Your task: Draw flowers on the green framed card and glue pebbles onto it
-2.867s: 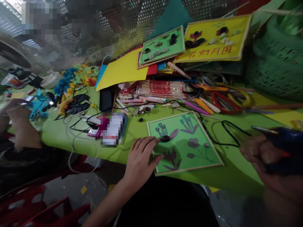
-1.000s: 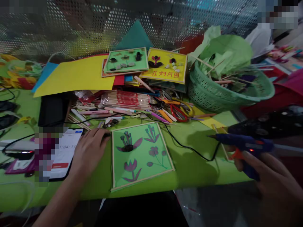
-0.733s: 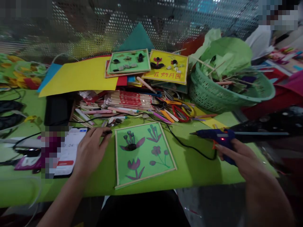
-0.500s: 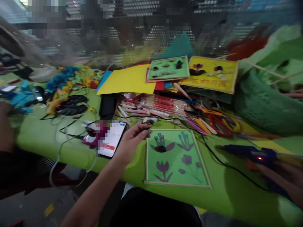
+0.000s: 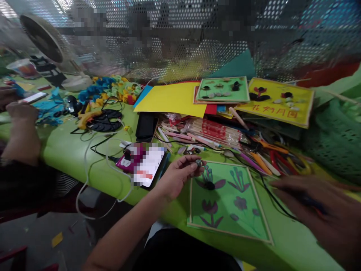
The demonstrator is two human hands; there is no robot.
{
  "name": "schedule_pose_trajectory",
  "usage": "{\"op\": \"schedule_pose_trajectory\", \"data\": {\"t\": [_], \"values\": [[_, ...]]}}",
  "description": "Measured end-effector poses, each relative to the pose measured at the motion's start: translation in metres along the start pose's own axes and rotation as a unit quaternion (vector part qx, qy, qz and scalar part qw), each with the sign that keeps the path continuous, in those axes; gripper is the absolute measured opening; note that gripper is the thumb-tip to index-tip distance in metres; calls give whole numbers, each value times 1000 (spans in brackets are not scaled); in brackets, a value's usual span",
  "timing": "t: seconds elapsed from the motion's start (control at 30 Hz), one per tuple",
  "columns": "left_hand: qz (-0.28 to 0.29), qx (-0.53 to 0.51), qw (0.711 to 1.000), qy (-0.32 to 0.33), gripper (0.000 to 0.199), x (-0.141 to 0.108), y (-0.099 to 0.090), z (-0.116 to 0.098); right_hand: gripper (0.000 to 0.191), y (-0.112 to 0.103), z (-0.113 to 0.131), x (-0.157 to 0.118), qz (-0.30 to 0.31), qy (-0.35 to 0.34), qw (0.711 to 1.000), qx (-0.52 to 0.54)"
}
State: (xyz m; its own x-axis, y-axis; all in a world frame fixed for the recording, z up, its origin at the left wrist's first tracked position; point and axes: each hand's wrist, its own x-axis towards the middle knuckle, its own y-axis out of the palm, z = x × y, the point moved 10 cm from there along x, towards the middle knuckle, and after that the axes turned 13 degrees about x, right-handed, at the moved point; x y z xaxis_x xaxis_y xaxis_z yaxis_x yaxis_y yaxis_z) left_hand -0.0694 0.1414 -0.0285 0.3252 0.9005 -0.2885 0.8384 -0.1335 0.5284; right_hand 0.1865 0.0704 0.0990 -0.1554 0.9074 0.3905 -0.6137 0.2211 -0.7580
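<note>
Fingers (image 5: 184, 162) and thumb of the left hand (image 5: 177, 177) are being pressed together around a small grey stone (image 5: 199, 163) — it is being held at the upper left edge of a green framed panel (image 5: 229, 205), just below and right of the frame's centre; whether stone and panel are touching cannot be told. Purple flower shapes are being displayed on the panel, and a dark oval stone (image 5: 210, 185) is being borne by the one at its upper left. At the lower right of the frame, the right hand (image 5: 329, 214) is being shown blurred, with a dark blue tool (image 5: 308, 201) being mostly hidden by it; whether its fingers are grasping that tool cannot be told. Past the panel's right edge, a black cord (image 5: 269, 192) is being led toward that hand. Left of the left hand, a phone (image 5: 155, 156) with a lit screen is being supported by the green table (image 5: 67, 150) — as is a bundle of sticks (image 5: 214, 130), farther up and right. At the left edge, another person's hand (image 5: 22, 111) is being held near blue paper pieces (image 5: 50, 109).
</note>
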Motion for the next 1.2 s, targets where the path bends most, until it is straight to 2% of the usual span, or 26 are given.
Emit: {"op": "schedule_pose_trajectory", "data": {"t": [0.03,0.1,0.17,0.23,0.33,0.53,0.67,0.77,0.87,1.03,1.2], "values": [[-2,-1,1000,-5,37,-1,-1,2,22,19,20,14,37,-37,998,21],[-9,-4,1000,-13,39,-2,-5,5,16,46,56,40,58,-97,992,64],[-15,-7,1000,-15,41,-2,-8,6,15,74,77,58,91,-111,986,81],[-20,0,1000,-8,42,-1,-10,5,17,99,82,68,124,-98,984,78],[-19,20,1000,11,40,0,-11,3,25,119,77,70,140,-88,986,30],[-2,35,999,23,38,-1,-7,2,35,134,82,66,165,-137,975,-58],[-3,45,999,24,35,-1,-8,3,33,144,92,63,197,-164,965,-49],[-8,51,999,13,35,-1,-8,7,32,145,92,63,198,-161,966,-36],[-8,54,998,15,36,-1,-7,7,31,144,88,64,200,-142,969,6],[-3,54,998,29,35,-1,-4,2,27,146,77,64,237,-63,967,77],[-15,83,994,62,32,-2,-6,-5,28,149,73,64,260,-21,962,84]]}}
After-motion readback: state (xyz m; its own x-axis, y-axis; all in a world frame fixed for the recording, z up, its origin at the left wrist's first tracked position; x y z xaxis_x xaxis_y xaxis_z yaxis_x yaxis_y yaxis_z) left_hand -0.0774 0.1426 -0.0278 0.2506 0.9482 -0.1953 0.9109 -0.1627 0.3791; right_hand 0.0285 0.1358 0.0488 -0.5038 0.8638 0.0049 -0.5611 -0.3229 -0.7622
